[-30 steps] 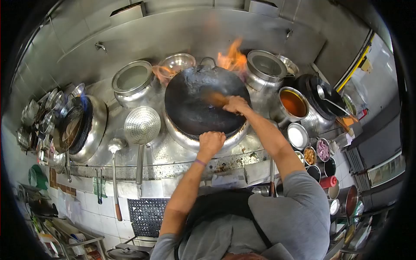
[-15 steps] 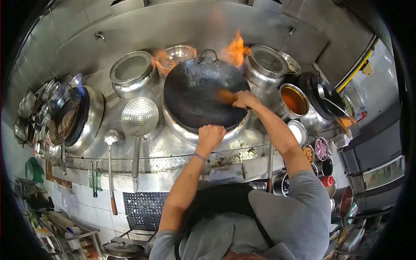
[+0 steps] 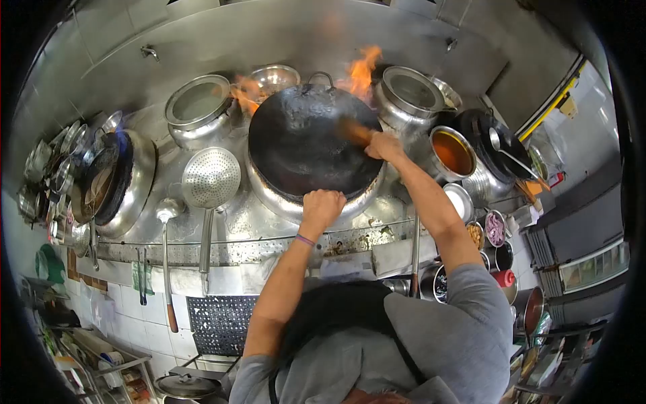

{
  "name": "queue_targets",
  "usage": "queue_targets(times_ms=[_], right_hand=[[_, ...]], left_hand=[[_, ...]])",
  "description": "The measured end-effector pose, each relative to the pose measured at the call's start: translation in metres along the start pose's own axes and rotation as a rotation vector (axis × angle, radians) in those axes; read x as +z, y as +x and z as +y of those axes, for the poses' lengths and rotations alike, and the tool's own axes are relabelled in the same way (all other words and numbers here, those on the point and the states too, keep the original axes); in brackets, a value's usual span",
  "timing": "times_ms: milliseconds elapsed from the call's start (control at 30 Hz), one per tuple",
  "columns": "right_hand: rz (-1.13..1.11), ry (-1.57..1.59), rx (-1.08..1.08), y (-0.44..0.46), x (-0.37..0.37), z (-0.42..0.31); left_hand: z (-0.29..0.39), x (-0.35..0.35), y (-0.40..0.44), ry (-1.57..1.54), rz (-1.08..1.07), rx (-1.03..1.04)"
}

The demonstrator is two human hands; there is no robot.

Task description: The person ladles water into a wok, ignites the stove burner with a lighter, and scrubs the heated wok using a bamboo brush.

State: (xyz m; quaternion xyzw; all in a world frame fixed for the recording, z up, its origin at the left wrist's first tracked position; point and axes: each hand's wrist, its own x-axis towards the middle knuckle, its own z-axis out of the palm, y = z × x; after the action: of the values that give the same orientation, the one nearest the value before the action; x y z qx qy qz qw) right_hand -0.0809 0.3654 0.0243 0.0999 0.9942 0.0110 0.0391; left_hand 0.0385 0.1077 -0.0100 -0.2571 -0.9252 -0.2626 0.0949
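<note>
A large black wok [image 3: 296,145] sits on the round steel burner ring in the middle, tilted a little toward me. My left hand [image 3: 323,207] is closed at its near rim, where a handle, if there is one, is hidden under the fingers. My right hand [image 3: 384,145] grips a brown wok brush [image 3: 352,132] over the wok's right side. Motion smears the brush, so its bristles are not clear. Wisps of steam or smoke hang over the wok. Orange flames [image 3: 363,71] rise behind it on both sides.
Lidded steel pots [image 3: 198,104] flank the wok. A perforated skimmer [image 3: 210,177] and a ladle [image 3: 168,209] lie to the left. On the right stand a pot of orange-brown liquid [image 3: 452,152], another wok with a ladle, and several ingredient containers [image 3: 495,229].
The brush has moved slightly up the right side of the wok with my right hand. My left hand stays at the near rim. The whole view has shifted slightly.
</note>
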Motion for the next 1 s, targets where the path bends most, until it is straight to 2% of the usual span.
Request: queue_targets(times_ms=[100, 133, 167, 200, 233, 300, 367, 400, 433, 467, 567, 600, 633, 667, 700, 767, 833, 867, 900, 967, 1000], right_hand=[[0.399, 0.029, 0.171, -0.011, 0.004, -0.023], [0.239, 0.091, 0.126, -0.015, 0.005, -0.029], [0.068, -0.049, 0.029, -0.024, 0.009, -0.039], [-0.103, -0.017, -0.123, -0.034, 0.014, -0.047], [-0.152, 0.002, -0.379, -0.044, 0.023, -0.049], [-0.634, 0.271, -0.261, -0.108, -0.077, -0.071], [-0.587, 0.191, -0.226, -0.073, -0.058, -0.036], [-0.421, 0.008, -0.360, -0.043, -0.039, -0.011], [-0.340, -0.085, 0.047, -0.028, -0.036, -0.005], [0.145, -0.116, 0.055, -0.028, -0.025, 0.009], [0.453, -0.068, 0.194, -0.020, -0.007, -0.002], [0.411, -0.190, 0.065, -0.027, 0.003, -0.008], [0.121, -0.054, 0.052, -0.045, -0.016, -0.027], [-0.046, -0.131, -0.047, -0.042, 0.003, -0.035], [-0.128, 0.001, -0.183, -0.046, 0.021, -0.036], [-0.521, 0.245, -0.274, -0.095, -0.066, -0.058], [-0.546, 0.169, -0.212, -0.070, -0.075, -0.039], [-0.442, -0.031, -0.143, -0.007, -0.025, -0.009], [-0.083, -0.057, 0.075, 0.010, -0.004, 0.007], [0.529, 0.016, 0.130, 0.002, 0.000, 0.009], [0.518, 0.041, 0.144, 0.005, 0.000, 0.005]], left_hand=[[0.000, 0.005, -0.003, 0.007, 0.007, 0.016], [-0.001, 0.007, -0.003, 0.015, 0.005, 0.020], [-0.002, 0.008, -0.002, 0.025, 0.003, 0.026], [-0.003, 0.009, -0.003, 0.031, 0.001, 0.034], [-0.004, 0.009, -0.005, 0.035, -0.001, 0.040], [-0.004, 0.006, 0.001, 0.033, 0.016, 0.031], [0.001, 0.000, -0.003, 0.029, -0.002, 0.023], [0.000, 0.004, -0.002, 0.032, 0.001, 0.021], [-0.001, 0.005, -0.001, 0.031, 0.005, 0.025], [-0.001, 0.005, -0.001, 0.030, 0.008, 0.028], [0.000, 0.004, -0.001, 0.026, 0.010, 0.034], [0.000, 0.004, -0.002, 0.027, 0.006, 0.040], [0.001, 0.002, 0.000, 0.031, 0.001, 0.038], [0.002, 0.001, -0.001, 0.033, -0.006, 0.034], [0.001, -0.001, -0.001, 0.035, -0.009, 0.027], [-0.001, 0.001, 0.001, 0.034, 0.009, 0.042], [-0.002, 0.005, -0.007, 0.036, 0.006, 0.037], [-0.001, 0.004, -0.005, 0.041, 0.009, 0.032], [-0.001, 0.003, -0.002, 0.047, 0.021, 0.028], [0.000, 0.003, -0.002, 0.038, -0.010, 0.012], [0.000, 0.003, -0.003, 0.033, -0.028, 0.001]])
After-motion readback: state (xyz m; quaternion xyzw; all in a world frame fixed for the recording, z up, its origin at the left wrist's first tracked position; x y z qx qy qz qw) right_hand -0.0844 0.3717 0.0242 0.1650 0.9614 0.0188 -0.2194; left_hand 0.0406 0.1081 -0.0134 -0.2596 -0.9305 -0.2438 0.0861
